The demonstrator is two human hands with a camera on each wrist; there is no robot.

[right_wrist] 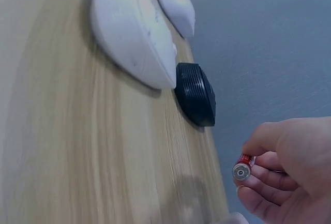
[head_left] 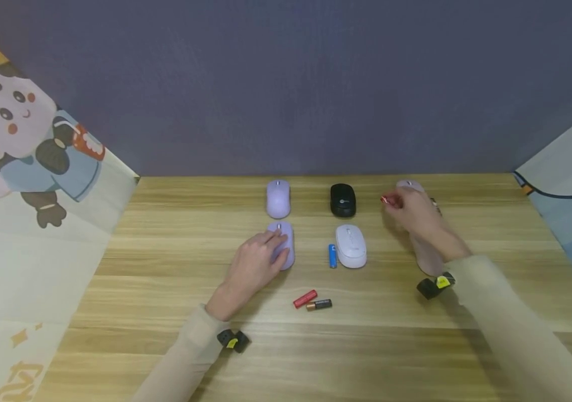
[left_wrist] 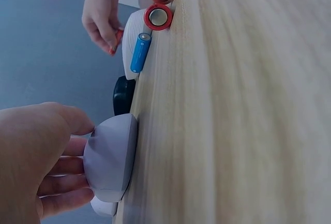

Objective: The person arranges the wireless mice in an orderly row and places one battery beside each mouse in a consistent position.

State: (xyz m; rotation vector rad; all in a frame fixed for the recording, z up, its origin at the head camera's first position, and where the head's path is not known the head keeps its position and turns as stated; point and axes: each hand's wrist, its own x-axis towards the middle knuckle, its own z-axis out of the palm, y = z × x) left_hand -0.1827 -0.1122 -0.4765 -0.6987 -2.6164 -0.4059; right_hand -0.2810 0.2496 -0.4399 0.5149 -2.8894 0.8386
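Note:
My left hand (head_left: 255, 257) rests on the nearer lavender mouse (head_left: 288, 254). In the left wrist view, its thumb touches this mouse (left_wrist: 110, 157), with the fingers extended along the far side. The right hand (head_left: 418, 218) pinches a red battery (head_left: 384, 200) between thumb and fingers, above the tabletop; the battery's end (right_wrist: 241, 172) faces the right wrist camera. Below that hand lie pale pinkish shapes, one behind (head_left: 409, 183) and one in front (head_left: 427, 258), partly hidden. A small dark-and-light item (head_left: 435, 205) shows beside the hand.
Behind stand another lavender mouse (head_left: 278, 199) and a black mouse (head_left: 343, 200). A blue battery (head_left: 332, 256) lies beside a white mouse (head_left: 351, 246). Nearer are a red battery (head_left: 305, 298) and a black-and-copper battery (head_left: 319, 305). A dark panel (head_left: 316, 89) borders the wooden table (head_left: 165, 290).

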